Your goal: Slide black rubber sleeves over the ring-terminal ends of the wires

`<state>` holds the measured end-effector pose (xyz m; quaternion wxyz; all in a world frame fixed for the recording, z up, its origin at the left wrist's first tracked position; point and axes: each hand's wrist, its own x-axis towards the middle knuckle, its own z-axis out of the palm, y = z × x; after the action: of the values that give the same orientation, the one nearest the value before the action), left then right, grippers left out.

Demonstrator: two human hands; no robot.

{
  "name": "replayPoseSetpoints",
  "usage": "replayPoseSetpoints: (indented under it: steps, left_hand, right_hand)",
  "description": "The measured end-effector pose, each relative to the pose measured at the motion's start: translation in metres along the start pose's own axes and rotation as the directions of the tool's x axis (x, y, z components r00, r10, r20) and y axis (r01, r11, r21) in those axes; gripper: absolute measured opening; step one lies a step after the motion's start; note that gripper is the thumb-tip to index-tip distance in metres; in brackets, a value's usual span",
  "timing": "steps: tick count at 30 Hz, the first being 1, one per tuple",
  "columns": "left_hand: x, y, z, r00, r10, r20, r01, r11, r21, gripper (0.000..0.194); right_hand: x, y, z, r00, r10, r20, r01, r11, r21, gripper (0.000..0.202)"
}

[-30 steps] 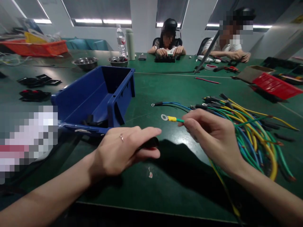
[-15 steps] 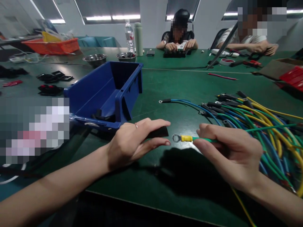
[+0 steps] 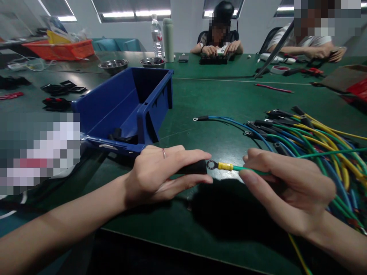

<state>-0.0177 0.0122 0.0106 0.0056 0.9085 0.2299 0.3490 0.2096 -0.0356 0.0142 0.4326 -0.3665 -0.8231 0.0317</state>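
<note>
My left hand (image 3: 160, 172) pinches a short black sleeve (image 3: 195, 167), likely heat-shrink tubing, between thumb and fingers. Its end faces right. My right hand (image 3: 289, 187) is closed on a green wire (image 3: 237, 168) that ends in a ring terminal (image 3: 211, 164) with a yellow collar (image 3: 225, 166). The ring is at the mouth of the black sleeve; whether it has entered cannot be made out. To the right of my right hand lies a pile of blue, green and yellow wires (image 3: 323, 137) with black-sleeved ends. One blue wire (image 3: 229, 121) with a ring end points left.
A blue bin (image 3: 114, 95) with black pieces (image 3: 123, 135) inside stands behind my left hand. Farther back are two metal bowls (image 3: 113, 65), a bottle (image 3: 156, 36) and an orange basket (image 3: 63, 49). Two people work across the green table (image 3: 212, 88).
The ring terminal and the black sleeve have come together; before, a small gap lay between them. More of the sleeve shows between my left fingers. The whole view has shifted slightly.
</note>
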Motion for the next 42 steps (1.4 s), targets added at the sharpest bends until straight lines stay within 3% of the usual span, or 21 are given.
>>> replayPoseSetpoints:
  steps: [5, 12, 23, 29, 37, 40, 42]
  left_hand:
    - [-0.003, -0.001, 0.002, 1.000, 0.018, -0.009, -0.017, 1.000, 0.019, 0.036]
    - [-0.008, 0.001, 0.000, 0.992, -0.011, 0.122, -0.004, 0.992, 0.124, 0.043]
    - [0.000, 0.000, 0.008, 0.992, 0.125, -0.025, -0.127, 0.984, -0.125, 0.028]
    - [-0.001, 0.002, 0.008, 0.991, 0.135, -0.006, -0.135, 0.989, -0.063, 0.027]
    - [-0.005, -0.001, 0.016, 0.989, 0.149, 0.002, -0.146, 0.974, -0.175, 0.027]
    - [-0.006, -0.002, 0.018, 0.987, 0.160, 0.009, -0.156, 0.969, -0.194, 0.025]
    - [-0.006, -0.003, 0.018, 0.994, 0.106, 0.035, -0.096, 0.969, -0.229, 0.032]
  right_hand:
    - [-0.001, 0.001, 0.003, 0.999, -0.020, 0.029, 0.020, 1.000, 0.020, 0.019]
    - [-0.005, 0.000, 0.003, 0.999, -0.038, 0.039, 0.037, 0.999, 0.021, 0.013]
    - [-0.009, -0.004, 0.005, 0.995, -0.081, 0.063, 0.088, 0.988, -0.123, 0.014]
    - [-0.010, -0.004, 0.004, 0.990, -0.096, 0.101, 0.102, 0.994, -0.050, 0.014]
    - [-0.009, -0.002, 0.012, 0.988, -0.139, 0.072, 0.145, 0.986, -0.086, 0.021]
    - [-0.009, -0.002, 0.015, 0.993, -0.095, 0.076, 0.100, 0.992, -0.075, 0.022]
    - [-0.009, 0.000, 0.016, 0.995, -0.053, 0.081, 0.059, 0.995, -0.075, 0.024]
